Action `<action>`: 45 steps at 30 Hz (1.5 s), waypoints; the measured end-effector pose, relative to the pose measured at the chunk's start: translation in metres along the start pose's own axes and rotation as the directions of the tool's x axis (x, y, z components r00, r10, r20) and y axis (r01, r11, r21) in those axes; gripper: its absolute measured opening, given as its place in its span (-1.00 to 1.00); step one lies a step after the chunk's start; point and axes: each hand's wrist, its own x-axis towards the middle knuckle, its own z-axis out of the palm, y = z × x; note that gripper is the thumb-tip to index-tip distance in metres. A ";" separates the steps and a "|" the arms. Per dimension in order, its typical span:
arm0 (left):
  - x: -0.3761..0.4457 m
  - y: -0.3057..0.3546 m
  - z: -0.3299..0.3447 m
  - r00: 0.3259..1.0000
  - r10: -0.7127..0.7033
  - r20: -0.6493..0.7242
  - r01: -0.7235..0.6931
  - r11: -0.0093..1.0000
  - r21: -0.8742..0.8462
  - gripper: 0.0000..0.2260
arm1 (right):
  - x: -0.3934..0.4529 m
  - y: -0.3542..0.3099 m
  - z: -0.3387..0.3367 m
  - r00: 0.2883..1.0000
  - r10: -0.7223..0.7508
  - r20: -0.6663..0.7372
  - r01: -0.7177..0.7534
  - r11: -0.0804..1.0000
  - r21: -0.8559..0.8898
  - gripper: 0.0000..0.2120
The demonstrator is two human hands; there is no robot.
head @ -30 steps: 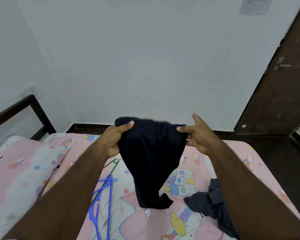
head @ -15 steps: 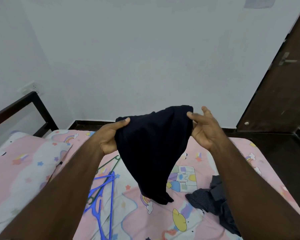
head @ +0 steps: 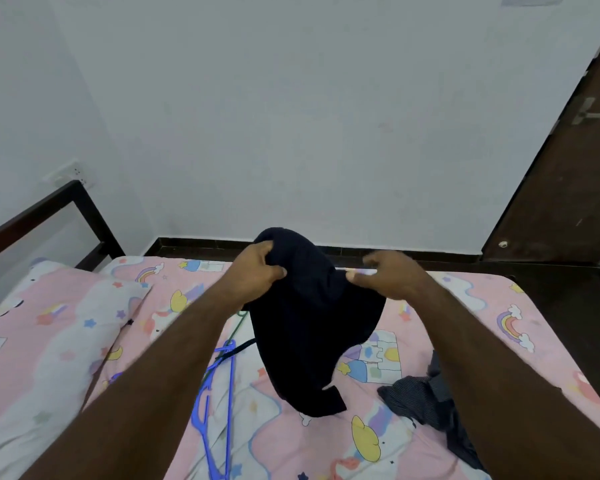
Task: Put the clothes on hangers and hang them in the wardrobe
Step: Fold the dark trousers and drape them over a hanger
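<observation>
Head view
Left hand: the left hand [head: 257, 271] is raised over the bed, fingers curled into the top of the dark navy cloth garment [head: 309, 327], gripping a bunch of it.
Right hand: the right hand [head: 392, 275] is blurred; its thumb and fingertips sit at the garment's right upper edge with the fingers bent, but I cannot tell whether they actually pinch the fabric.
Dark navy cloth garment: held up between the two hands, bunched at the top and hanging down in a narrowing drape; its lowest corner reaches the bed or just above it, near the middle of the sheet.
Bed: the bed with a pink cartoon-print sheet [head: 465, 306] fills the lower half of the view, rainbows, clouds and stars printed on it.
Pillow: a pillow in matching pink and white print [head: 49, 341] lies at the left end, by the dark metal bed frame [head: 66, 206].
Hangers: a blue plastic hanger [head: 222, 403] lies flat on the sheet below the left forearm, with a thin green hanger [head: 238, 323] partly hidden beside it.
Other clothing: a crumpled grey striped garment [head: 420, 400] lies on the sheet under the right forearm, apart from the navy one.
Surroundings: a plain white wall [head: 291, 116] behind the bed; a dark brown wooden door [head: 568, 185] at the right.
</observation>
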 end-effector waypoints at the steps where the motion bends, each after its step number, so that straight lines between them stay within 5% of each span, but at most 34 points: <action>1: 0.002 0.003 0.004 0.996 0.090 0.010 -0.090 0.988 0.129 -0.73 | 0.002 -0.011 0.001 0.994 -0.048 -0.097 0.051 0.998 0.026 -0.37; 2: 0.002 0.006 0.009 0.981 0.188 0.044 -0.194 0.955 0.224 -0.72 | 0.003 -0.025 -0.001 0.988 -0.081 -0.133 0.100 0.984 0.146 -0.37; 4: -0.001 0.014 0.024 0.912 0.372 0.174 -0.410 0.843 0.347 -0.71 | 0.007 -0.052 -0.005 0.996 -0.079 0.029 0.056 0.882 0.467 -0.35; 7: -0.011 0.021 0.048 0.828 0.428 0.362 -0.560 0.654 0.508 -0.83 | 0.015 -0.067 -0.003 0.970 -0.032 0.243 -0.097 0.861 0.500 -0.37; 9: -0.019 0.024 0.053 0.819 0.382 0.428 -0.564 0.672 0.480 -0.77 | 0.019 -0.062 0.004 0.977 -0.029 0.213 -0.088 0.851 0.518 -0.54; 11: -0.026 0.025 0.048 0.884 0.332 0.329 -0.397 0.905 0.154 -0.69 | 0.021 -0.056 0.010 0.991 -0.056 0.125 -0.030 0.798 0.602 -0.71; 13: -0.023 0.024 0.037 0.992 0.126 0.005 -0.125 0.984 -0.126 -0.67 | 0.020 -0.049 0.013 0.997 -0.065 0.045 0.015 0.716 0.698 -0.78; 14: -0.020 0.023 0.029 0.995 -0.039 -0.092 0.021 0.983 -0.185 -0.61 | 0.019 -0.047 0.014 0.998 -0.056 0.012 0.029 0.675 0.738 -0.77; 16: -0.018 0.023 0.017 0.951 -0.308 0.012 0.301 0.922 -0.242 -0.45 | 0.016 -0.044 0.016 0.997 -0.063 -0.041 0.070 0.604 0.794 -0.73; 18: -0.018 0.028 0.016 0.908 -0.374 0.186 0.416 0.848 -0.328 -0.39 | 0.009 -0.044 0.018 0.992 -0.103 -0.075 0.120 0.541 0.833 -0.70; 22: -0.009 0.054 0.019 0.953 -0.300 0.040 0.255 0.724 -0.640 -0.58 | -0.007 -0.043 0.030 0.978 -0.146 -0.148 0.204 0.527 0.825 -0.70; 27: 0.002 0.066 0.020 0.935 -0.353 -0.030 0.253 0.724 -0.642 -0.65 | -0.017 -0.041 0.046 0.953 -0.244 -0.180 0.303 0.743 0.597 -0.51; 32: 0.002 0.056 0.032 0.934 -0.342 -0.106 0.180 0.705 -0.686 -0.77 | -0.022 -0.048 0.045 0.944 -0.253 -0.212 0.326 0.820 0.471 -0.49; 36: -0.006 0.049 0.038 0.952 -0.287 -0.105 0.159 0.759 -0.631 -0.59 | -0.017 -0.050 0.043 0.983 -0.131 -0.131 0.185 0.756 0.628 -0.04; 41: -0.025 0.012 0.042 0.956 -0.241 0.170 0.293 0.706 -0.644 -0.76 | -0.024 -0.034 0.068 0.983 -0.162 -0.082 0.177 0.747 0.641 -0.52; 45: -0.034 -0.018 0.054 0.941 -0.279 0.192 0.336 0.691 -0.640 -0.79 | -0.020 -0.017 0.096 0.998 -0.025 -0.052 0.054 0.726 0.686 -0.77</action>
